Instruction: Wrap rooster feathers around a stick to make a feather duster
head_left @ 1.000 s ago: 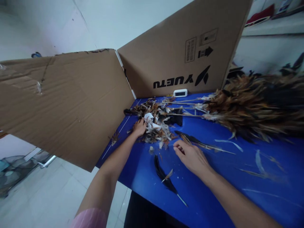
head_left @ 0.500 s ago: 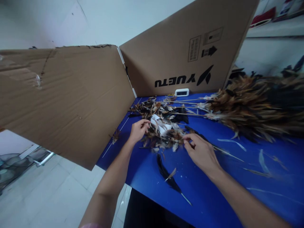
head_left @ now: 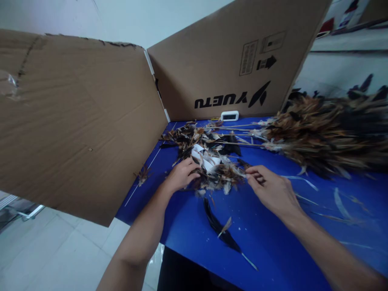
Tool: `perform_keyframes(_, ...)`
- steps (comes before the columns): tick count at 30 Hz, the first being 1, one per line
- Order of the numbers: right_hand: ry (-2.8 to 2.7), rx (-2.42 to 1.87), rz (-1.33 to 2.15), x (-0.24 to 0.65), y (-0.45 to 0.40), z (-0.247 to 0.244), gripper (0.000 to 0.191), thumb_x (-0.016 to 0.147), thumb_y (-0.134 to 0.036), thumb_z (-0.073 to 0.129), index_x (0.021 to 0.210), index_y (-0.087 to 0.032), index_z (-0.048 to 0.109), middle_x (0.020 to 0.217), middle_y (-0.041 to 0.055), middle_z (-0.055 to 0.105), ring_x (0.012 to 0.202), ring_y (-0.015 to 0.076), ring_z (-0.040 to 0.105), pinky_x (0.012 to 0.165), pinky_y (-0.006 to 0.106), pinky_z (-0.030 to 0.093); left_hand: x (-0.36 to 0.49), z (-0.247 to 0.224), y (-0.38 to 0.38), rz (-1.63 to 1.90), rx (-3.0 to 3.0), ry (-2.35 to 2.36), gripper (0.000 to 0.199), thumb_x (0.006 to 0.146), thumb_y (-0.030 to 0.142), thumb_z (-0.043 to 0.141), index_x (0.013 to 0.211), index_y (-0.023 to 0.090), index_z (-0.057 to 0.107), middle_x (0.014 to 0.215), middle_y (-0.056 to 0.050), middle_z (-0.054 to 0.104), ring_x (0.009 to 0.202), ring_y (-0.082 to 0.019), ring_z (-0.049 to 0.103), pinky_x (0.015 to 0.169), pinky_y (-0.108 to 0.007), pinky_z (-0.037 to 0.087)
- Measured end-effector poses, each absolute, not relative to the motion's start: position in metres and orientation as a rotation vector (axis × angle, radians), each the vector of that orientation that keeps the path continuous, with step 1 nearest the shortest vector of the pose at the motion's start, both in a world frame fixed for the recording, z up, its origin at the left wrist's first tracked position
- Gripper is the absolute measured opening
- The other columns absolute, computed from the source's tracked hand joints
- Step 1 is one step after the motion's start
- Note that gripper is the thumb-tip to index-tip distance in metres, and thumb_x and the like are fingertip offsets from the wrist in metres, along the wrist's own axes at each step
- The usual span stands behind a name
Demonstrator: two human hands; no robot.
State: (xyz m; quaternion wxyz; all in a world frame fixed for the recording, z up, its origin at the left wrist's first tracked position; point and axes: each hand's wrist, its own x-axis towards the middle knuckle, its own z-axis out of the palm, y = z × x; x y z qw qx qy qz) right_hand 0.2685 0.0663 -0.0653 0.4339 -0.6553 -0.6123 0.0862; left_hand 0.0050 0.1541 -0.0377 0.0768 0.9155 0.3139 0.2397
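My left hand (head_left: 183,174) rests at the near left edge of a pile of loose brown, black and white feathers (head_left: 226,173), thumb and fingers a little apart. At the pile's right side my right hand (head_left: 273,188) is closed in a pinch, seemingly on a small feather at its fingertips. White paper pieces (head_left: 209,162) lie partly covered among the feathers. A long black feather (head_left: 222,230), with a small pale one across it, lies on the blue table (head_left: 194,222) nearer to me.
Several feather dusters (head_left: 327,133) lie on the right, their thin sticks (head_left: 236,134) pointing left over the feathers. Cardboard panels (head_left: 91,121) stand along the left and back. A small white device (head_left: 229,116) sits by the back panel. Loose strips (head_left: 341,202) lie at right.
My right hand has moved right, to the pile's right edge. My left hand has shifted slightly nearer and right, its fingers now over the feathers. The view has turned slightly.
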Motion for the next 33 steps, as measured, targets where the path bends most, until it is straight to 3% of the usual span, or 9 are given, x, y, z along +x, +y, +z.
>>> perform_keyframes(8, -1.650, -1.570, 0.150, 0.260, 0.059, -0.061, 0.014, 0.080, -0.026, 0.049, 0.085, -0.022, 0.061, 0.073, 0.0017, 0.066, 0.065, 0.0166, 0.062, 0.063, 0.028, 0.047, 0.017, -0.047, 0.157, 0.719, 2.767, 0.849, 0.021, 0.087, 0.027, 0.050, 0.083, 0.020, 0.069, 0.087, -0.006, 0.058, 0.085, -0.016, 0.055, 0.079, -0.028, 0.044)
perform_keyframes(13, -1.576, -1.524, 0.223, 0.252, 0.053, -0.048, 0.012, 0.080, -0.026, 0.051, 0.085, -0.023, 0.062, 0.072, 0.0000, 0.065, 0.063, 0.0144, 0.060, 0.060, 0.025, 0.047, 0.020, -0.031, 0.145, 0.896, 2.496, 0.731, 0.021, 0.087, 0.028, 0.052, 0.081, 0.016, 0.067, 0.076, -0.004, 0.063, 0.074, -0.014, 0.058, 0.071, -0.025, 0.044)
perform_keyframes(17, -1.579, -1.418, 0.319, 0.244, 0.047, -0.038, 0.014, 0.080, -0.028, 0.053, 0.088, -0.023, 0.063, 0.081, 0.0017, 0.065, 0.071, 0.0159, 0.061, 0.068, 0.028, 0.049, 0.023, -0.022, 0.132, 0.893, 2.289, 0.741, 0.024, 0.086, 0.032, 0.052, 0.078, 0.014, 0.067, 0.071, -0.003, 0.063, 0.066, -0.012, 0.058, 0.065, -0.023, 0.044)
perform_keyframes(22, -1.715, -1.251, 0.464, 0.235, 0.041, -0.034, 0.041, 0.077, -0.023, 0.054, 0.118, -0.026, 0.054, 0.115, 0.0053, 0.059, 0.093, 0.0195, 0.059, 0.082, 0.036, 0.049, 0.029, -0.024, 0.123, 0.818, 2.119, 0.717, 0.027, 0.084, 0.036, 0.054, 0.079, 0.013, 0.067, 0.067, -0.002, 0.062, 0.057, -0.010, 0.054, 0.057, -0.020, 0.042)
perform_keyframes(25, -1.719, -1.281, 0.540, 0.229, 0.039, -0.036, 0.054, 0.076, -0.026, 0.057, 0.128, -0.030, 0.045, 0.119, 0.0045, 0.058, 0.099, 0.0206, 0.058, 0.082, 0.037, 0.050, 0.035, -0.026, 0.119, 0.781, 2.098, 0.678, 0.027, 0.084, 0.036, 0.054, 0.077, 0.013, 0.066, 0.064, -0.002, 0.062, 0.057, -0.010, 0.055, 0.057, -0.021, 0.043)
perform_keyframes(30, -1.674, -1.295, 0.610, 0.226, 0.041, -0.041, 0.024, 0.084, -0.036, 0.052, 0.102, -0.027, 0.065, 0.097, 0.0018, 0.068, 0.089, 0.0186, 0.063, 0.079, 0.033, 0.051, 0.042, -0.025, 0.113, 0.706, 2.172, 0.592, 0.025, 0.085, 0.032, 0.054, 0.075, 0.013, 0.067, 0.064, -0.002, 0.063, 0.060, -0.011, 0.057, 0.062, -0.021, 0.044)
perform_keyframes(33, -1.685, -1.271, 0.624, 0.231, 0.043, -0.042, 0.022, 0.086, -0.036, 0.049, 0.086, -0.025, 0.069, 0.086, 0.0012, 0.070, 0.082, 0.0181, 0.064, 0.075, 0.030, 0.050, 0.043, -0.026, 0.111, 0.683, 2.200, 0.602, 0.023, 0.084, 0.031, 0.055, 0.080, 0.014, 0.068, 0.064, -0.002, 0.065, 0.061, -0.011, 0.059, 0.063, -0.021, 0.045)
